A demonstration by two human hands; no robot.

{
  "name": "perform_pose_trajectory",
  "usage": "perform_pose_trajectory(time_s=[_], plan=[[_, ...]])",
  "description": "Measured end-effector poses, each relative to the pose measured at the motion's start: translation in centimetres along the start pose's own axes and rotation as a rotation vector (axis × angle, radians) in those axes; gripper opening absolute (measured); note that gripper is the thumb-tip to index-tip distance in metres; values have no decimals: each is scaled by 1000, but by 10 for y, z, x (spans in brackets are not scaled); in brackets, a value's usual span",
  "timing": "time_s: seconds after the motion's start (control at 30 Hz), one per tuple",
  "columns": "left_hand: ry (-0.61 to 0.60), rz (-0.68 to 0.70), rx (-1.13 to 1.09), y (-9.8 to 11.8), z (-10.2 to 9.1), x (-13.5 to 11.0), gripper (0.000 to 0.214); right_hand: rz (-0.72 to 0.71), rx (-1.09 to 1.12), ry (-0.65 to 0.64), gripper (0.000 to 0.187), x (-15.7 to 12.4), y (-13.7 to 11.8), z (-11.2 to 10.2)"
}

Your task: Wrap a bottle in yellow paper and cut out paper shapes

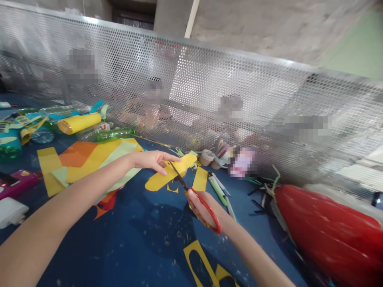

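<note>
My left hand (152, 160) pinches a yellow paper shape (167, 175) above the blue table (140, 243). My right hand (201, 208) grips red-handled scissors (206, 207), fingers through the loops. The dark blades (178, 177) are partly open and bite into the yellow paper near its middle. A cut yellow strip (200, 179) lies just right of the blades.
Yellow, orange and pale green sheets (89, 159) lie at left, with green plastic bottles (115, 134) and a yellow roll (79, 122) behind. A perforated metal screen (239, 99) runs across the back. A red shiny object (326, 231) fills the right. Pens (220, 189) and yellow offcuts (206, 267) lie nearby.
</note>
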State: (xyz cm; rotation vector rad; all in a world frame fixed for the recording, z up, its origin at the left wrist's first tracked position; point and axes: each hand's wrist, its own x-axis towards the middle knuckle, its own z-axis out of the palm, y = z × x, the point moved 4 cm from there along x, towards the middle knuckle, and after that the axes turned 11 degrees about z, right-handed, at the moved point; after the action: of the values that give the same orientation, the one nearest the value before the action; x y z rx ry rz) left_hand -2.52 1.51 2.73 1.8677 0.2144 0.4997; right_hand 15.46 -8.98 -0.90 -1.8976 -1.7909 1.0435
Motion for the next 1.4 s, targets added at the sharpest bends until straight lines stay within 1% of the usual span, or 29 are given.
perform_pose_trajectory(time_s=[0.13,0.3,0.5,0.6,0.73,0.83,0.97,1.07,1.17,1.27,1.33,1.4], plan=[[0,9,-7,-6,-3,0,68,-26,-34,13,56,-2,-6,-1],[18,-4,3,-13,-6,1,69,-29,-40,39,56,-2,-6,-1],[2,-31,-28,-13,-6,0,71,-34,-137,76,53,0,-7,-3],[5,-42,-5,-13,-8,-3,71,2,-277,74,55,3,-1,-1],[2,-97,29,-16,-12,-6,68,73,-575,136,50,5,6,3],[35,-93,13,-18,-15,-6,60,88,-647,143,42,2,5,11],[131,-60,-20,-24,-16,-1,51,65,-602,128,24,-6,-3,26],[190,-28,-27,-27,-14,4,46,3,-571,145,22,-12,-10,35],[229,-4,-38,-25,-6,8,50,-25,-598,203,23,-12,-13,33],[268,-2,-42,-22,3,11,60,-74,-579,260,27,-5,-11,24],[273,-2,-43,-20,9,13,63,-128,-449,274,28,2,-8,16],[252,9,-65,-19,15,15,60,-154,-195,259,27,10,-2,9]])
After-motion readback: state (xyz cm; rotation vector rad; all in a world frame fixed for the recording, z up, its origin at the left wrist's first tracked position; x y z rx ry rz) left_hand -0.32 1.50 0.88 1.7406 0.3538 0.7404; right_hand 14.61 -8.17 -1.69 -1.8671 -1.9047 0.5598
